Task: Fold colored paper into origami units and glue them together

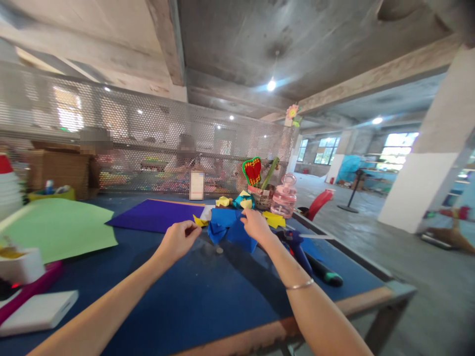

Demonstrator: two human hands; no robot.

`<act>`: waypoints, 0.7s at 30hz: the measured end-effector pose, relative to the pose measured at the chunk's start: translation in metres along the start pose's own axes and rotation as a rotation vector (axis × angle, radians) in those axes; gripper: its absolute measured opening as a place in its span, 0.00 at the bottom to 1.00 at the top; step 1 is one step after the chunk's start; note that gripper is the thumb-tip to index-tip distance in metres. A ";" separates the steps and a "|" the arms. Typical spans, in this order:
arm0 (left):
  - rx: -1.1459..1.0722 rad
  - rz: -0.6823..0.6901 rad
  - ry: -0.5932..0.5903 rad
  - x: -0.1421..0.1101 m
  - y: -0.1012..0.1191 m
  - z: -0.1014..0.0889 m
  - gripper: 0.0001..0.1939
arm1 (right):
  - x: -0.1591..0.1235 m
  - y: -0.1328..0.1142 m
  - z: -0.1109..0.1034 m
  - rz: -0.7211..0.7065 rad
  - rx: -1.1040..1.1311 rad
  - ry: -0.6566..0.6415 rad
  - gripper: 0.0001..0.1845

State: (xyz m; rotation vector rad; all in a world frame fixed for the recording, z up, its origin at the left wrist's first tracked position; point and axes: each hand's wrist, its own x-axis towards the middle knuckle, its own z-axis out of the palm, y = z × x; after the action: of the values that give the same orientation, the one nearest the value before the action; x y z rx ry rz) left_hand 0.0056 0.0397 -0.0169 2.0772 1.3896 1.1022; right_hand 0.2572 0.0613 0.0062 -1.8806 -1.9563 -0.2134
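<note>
My left hand (181, 240) is closed in a pinch above the table, its fingertips beside a small folded yellow piece (200, 221). Whatever those fingers hold is too small to make out. Across from it, my right hand (257, 226) has its thumb and fingers pinched at the upper edge of a blue sheet piece (241, 236). Another folded blue piece (218, 230) lies between the two hands. Beyond the right hand are a yellow piece (274, 219) and a teal folded shape (243, 200) with pale yellow bits.
A blue glue gun (297, 244) and a black-green handle (330, 277) lie right of my right wrist. Behind stand a pink bottle (284, 200) and a basket (263, 198). Purple (159, 215) and light green (63, 227) sheets lie left. A perforated metal screen (148, 133) borders the back.
</note>
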 end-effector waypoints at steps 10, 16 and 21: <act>-0.165 0.007 -0.013 -0.001 0.004 0.006 0.17 | -0.012 -0.033 -0.019 -0.123 0.322 0.267 0.14; -0.440 -0.058 -0.155 -0.004 0.008 0.011 0.22 | -0.023 -0.054 0.002 -0.281 0.596 0.129 0.12; -0.469 -0.208 -0.139 -0.002 0.000 0.004 0.19 | -0.014 -0.042 0.008 -0.209 0.747 0.138 0.16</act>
State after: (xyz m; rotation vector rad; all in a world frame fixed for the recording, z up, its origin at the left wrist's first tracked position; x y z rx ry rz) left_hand 0.0086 0.0387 -0.0201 1.6042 1.1192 1.0523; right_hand 0.2143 0.0486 0.0004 -1.1513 -1.7875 0.2896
